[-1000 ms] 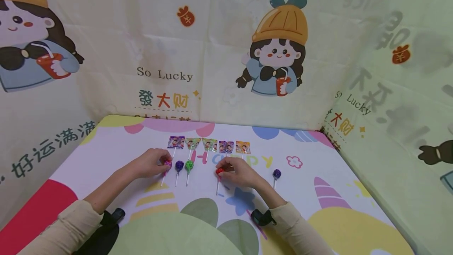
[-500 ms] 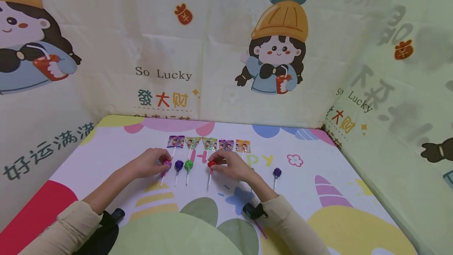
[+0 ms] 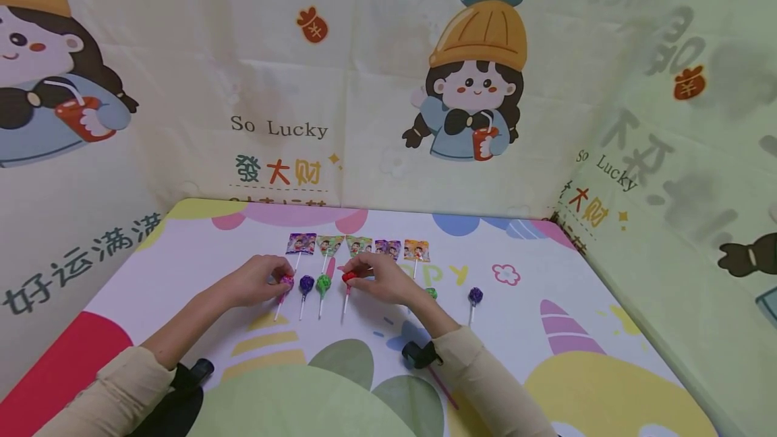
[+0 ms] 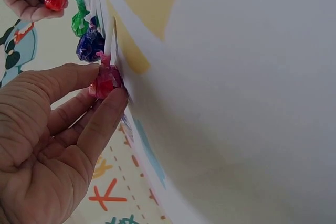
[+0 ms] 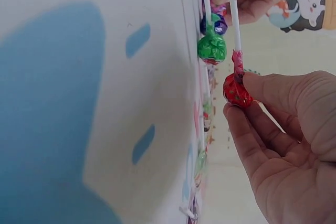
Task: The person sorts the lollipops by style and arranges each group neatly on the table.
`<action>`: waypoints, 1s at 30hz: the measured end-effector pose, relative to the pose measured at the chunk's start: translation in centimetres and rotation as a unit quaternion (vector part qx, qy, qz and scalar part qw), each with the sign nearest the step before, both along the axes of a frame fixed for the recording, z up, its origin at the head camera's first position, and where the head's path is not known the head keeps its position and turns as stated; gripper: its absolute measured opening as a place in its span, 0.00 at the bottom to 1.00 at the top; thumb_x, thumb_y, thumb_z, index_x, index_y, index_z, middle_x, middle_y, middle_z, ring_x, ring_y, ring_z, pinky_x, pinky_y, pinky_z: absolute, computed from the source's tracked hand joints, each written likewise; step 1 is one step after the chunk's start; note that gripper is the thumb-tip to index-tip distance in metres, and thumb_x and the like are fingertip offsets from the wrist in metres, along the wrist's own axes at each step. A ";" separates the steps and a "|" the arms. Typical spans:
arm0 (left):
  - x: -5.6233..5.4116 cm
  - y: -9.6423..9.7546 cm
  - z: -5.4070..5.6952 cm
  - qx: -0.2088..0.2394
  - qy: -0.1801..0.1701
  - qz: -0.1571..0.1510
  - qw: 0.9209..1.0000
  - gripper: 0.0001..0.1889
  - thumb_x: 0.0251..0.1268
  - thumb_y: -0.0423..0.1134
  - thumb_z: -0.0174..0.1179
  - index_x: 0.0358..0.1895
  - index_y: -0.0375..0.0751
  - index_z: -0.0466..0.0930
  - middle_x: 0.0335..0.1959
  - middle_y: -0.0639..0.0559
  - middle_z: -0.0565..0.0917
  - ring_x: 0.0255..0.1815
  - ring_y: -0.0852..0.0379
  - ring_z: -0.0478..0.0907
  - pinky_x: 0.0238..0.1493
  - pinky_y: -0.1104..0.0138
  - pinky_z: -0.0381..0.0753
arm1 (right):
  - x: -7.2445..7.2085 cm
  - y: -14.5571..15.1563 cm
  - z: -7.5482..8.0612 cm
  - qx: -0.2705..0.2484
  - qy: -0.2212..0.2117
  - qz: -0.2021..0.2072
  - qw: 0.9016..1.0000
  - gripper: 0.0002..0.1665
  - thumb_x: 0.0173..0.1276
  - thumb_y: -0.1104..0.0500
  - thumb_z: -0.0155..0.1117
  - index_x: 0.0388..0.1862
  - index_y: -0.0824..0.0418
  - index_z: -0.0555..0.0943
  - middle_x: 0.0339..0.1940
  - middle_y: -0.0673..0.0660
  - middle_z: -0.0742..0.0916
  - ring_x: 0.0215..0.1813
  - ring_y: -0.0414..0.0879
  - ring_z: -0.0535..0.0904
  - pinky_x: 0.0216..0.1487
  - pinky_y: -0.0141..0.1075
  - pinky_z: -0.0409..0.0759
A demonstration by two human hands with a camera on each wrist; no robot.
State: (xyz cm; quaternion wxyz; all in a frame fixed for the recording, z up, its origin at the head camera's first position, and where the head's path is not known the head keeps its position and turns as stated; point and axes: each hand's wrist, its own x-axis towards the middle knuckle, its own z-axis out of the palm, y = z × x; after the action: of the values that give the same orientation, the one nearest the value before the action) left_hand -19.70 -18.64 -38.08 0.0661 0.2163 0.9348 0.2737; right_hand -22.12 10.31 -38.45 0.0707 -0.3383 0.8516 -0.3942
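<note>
In the head view my left hand (image 3: 257,282) is at the left end of a short row of lollipops. Its thumb and fingers pinch the head of a pink lollipop (image 4: 105,83), which touches the tabletop. Beside it lie a dark purple lollipop (image 3: 306,284) and a green lollipop (image 3: 324,283), sticks toward me. My right hand (image 3: 384,280) pinches a red lollipop (image 5: 237,92) between thumb and fingers, just right of the green one. In the right wrist view the red lollipop appears slightly off the table, its white stick free.
Behind the row lie several flat-wrapped lollipops, from a purple one (image 3: 301,243) to an orange one (image 3: 417,250). Another green lollipop (image 3: 431,293) is partly hidden by my right forearm. Farther right lies a dark purple lollipop (image 3: 475,296). A printed cloth wall (image 3: 376,174) borders the table's back.
My right hand has moved left with the red lollipop, closer to the green one in the row. A green lollipop now shows behind the right forearm. My left hand stays put.
</note>
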 end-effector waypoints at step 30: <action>0.1 0.0 0.2 0.002 -0.008 0.009 1.000 0.09 0.64 0.32 0.69 0.44 0.35 0.83 0.35 0.52 0.84 0.38 0.55 0.78 0.49 0.56 0.84 | -0.7 -2.0 -0.4 0.049 0.000 0.024 0.998 0.10 0.70 0.69 0.66 0.50 0.65 0.83 0.47 0.57 0.88 0.51 0.45 0.85 0.57 0.29 0.80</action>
State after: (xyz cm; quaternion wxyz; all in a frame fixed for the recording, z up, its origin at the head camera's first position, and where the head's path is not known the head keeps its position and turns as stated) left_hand -19.64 -18.59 -37.86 0.0711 0.2061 0.9356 0.2777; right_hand -22.79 8.28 -38.89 0.0967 -0.3549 0.8616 -0.3498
